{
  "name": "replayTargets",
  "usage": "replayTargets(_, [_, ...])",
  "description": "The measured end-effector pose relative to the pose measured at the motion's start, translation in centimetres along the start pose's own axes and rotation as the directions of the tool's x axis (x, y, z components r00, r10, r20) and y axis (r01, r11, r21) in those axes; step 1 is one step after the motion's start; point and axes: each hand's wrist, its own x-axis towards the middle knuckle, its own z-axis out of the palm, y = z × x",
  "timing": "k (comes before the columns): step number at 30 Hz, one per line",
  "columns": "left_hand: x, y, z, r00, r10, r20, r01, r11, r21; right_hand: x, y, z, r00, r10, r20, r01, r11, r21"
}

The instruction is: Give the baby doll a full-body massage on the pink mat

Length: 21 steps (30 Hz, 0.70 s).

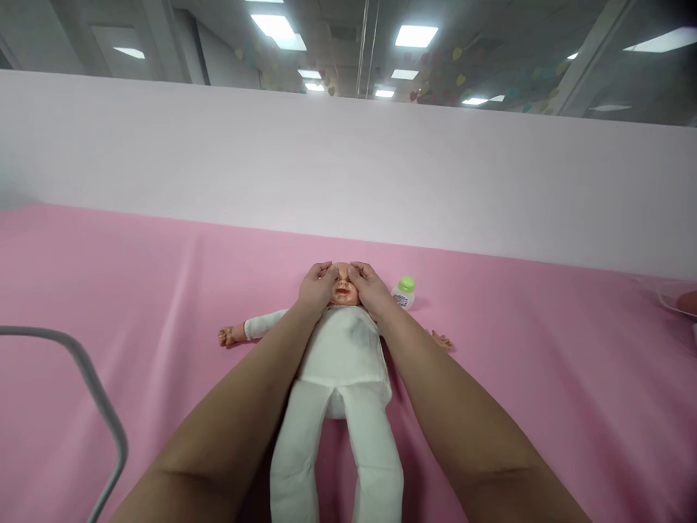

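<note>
Pink cloth (517,327) bears the doll (343,349), face-up. Left hand (317,284) and right hand (371,285) flank its head (343,293), fingers close together, thumbs resting near the eyes. Uneven thumb pressure could turn it; an outward right-hand slip could topple the bottle (404,293).

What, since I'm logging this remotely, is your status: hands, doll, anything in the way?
Left hand, right hand touching either side of doll's face. Doll face-up on pink sheet. Green-capped bottle beside right hand, not between hands and face.
</note>
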Motion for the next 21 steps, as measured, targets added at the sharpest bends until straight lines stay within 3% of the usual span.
replayTargets(6, [-0.1, 0.5, -0.4, 0.991, -0.127, 0.049, 0.134, 0.969, -0.210, -0.6, -1.0, 0.0, 0.993, 0.119, 0.011, -0.119, 0.981, 0.153])
replayTargets(13, [-0.7, 1.2, -0.8, 0.986, -0.163, 0.047, 0.169, 0.960, -0.221, -1.1, -1.5, -1.7, 0.966, 0.209, 0.153, -0.234, 0.957, 0.171])
replayTargets(17, [-1.3, 1.6, -0.8, 0.985, -0.161, 0.069, 0.172, 0.958, -0.231, -1.2, -1.5, -1.7, 0.967, 0.180, 0.181, -0.211, 0.962, 0.173])
replayTargets(21, [-1.5, 1.6, -0.8, 0.985, -0.116, 0.128, 0.142, 0.965, -0.220, -1.2, -0.9, -1.1, 0.984, 0.080, 0.162, -0.094, 0.993, 0.077])
